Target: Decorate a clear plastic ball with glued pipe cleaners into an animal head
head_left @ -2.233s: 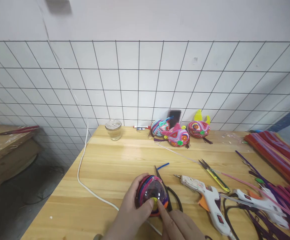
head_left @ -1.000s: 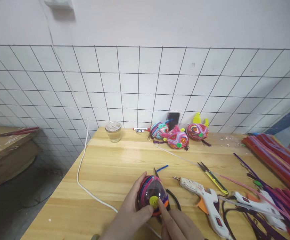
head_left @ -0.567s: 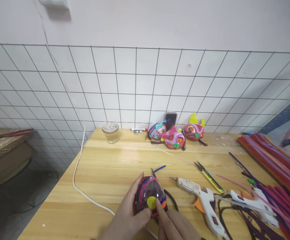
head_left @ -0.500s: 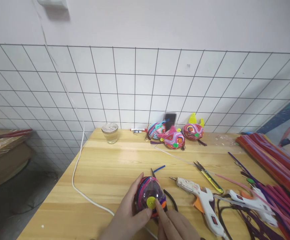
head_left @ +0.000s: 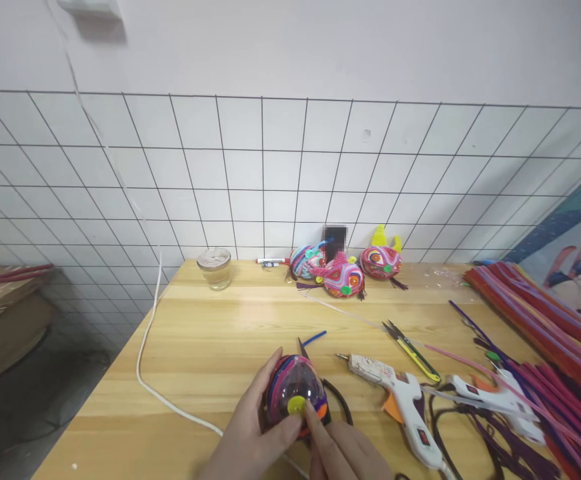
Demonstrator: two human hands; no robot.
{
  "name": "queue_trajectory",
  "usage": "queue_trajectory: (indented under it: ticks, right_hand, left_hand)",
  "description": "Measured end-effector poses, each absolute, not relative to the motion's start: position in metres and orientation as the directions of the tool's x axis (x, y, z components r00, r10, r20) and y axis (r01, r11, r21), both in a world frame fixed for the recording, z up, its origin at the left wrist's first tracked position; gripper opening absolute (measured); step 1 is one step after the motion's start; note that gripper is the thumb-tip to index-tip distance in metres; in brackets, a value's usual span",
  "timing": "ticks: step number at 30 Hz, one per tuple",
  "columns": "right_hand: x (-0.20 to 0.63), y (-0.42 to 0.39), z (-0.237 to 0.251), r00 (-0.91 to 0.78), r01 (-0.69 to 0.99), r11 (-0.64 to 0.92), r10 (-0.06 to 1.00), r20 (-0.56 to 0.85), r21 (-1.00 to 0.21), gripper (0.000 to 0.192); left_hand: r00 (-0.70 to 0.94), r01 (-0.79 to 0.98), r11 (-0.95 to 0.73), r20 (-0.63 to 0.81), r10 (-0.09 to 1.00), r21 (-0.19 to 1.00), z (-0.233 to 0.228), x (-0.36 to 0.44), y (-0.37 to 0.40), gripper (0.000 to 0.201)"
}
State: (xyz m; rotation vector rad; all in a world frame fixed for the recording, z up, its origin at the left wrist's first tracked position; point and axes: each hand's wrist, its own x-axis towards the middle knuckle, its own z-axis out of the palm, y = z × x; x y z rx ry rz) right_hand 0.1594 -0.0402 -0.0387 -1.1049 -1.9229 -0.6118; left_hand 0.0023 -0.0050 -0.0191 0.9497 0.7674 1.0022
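Observation:
My left hand (head_left: 257,417) is closed around a clear plastic ball (head_left: 300,385) wrapped partly in colourful yarn, with its thumb at the lower edge of a yellow button (head_left: 296,404). The button lies against the clear part of the ball. With its index fingertip, my right hand (head_left: 343,450) presses at the button's right side; its other fingers are curled by the ball's lower right, partly hidden. An orange patch (head_left: 319,412) shows on the ball's right side. Scissors (head_left: 337,400) lie behind and under the ball, mostly covered.
A white glue gun (head_left: 400,393) lies to the right, a second glue gun (head_left: 495,400) beyond it. Yellow-handled thread snips (head_left: 413,353) and pipe cleaners (head_left: 525,300) are also right. Finished yarn fish (head_left: 344,277) and a glass jar (head_left: 215,269) stand at the back. A white cord (head_left: 145,380) runs left.
The whole view has shifted slightly, so things sit a little further left. Both hands keep their places on the ball and the button.

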Motion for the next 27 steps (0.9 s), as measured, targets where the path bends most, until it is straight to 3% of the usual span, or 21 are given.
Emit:
queue_trajectory:
  ticks: [5,27]
  right_hand:
    - [0.1600,-0.0390,-0.0384,-0.249,0.878,0.479,0.474,0.845,-0.010,0.029]
    - [0.1636,-0.0437,-0.0366,-0.290,0.874,0.485,0.526,0.800,-0.002,0.029]
  left_hand:
    - [0.396,-0.407,0.265,-0.093,0.914,0.874,-0.0190,0.0015,-0.0057,0.079]
    - [0.411,-0.375,0.209,-0.040,0.911,0.903,-0.0245,0.0009,-0.0037,0.076]
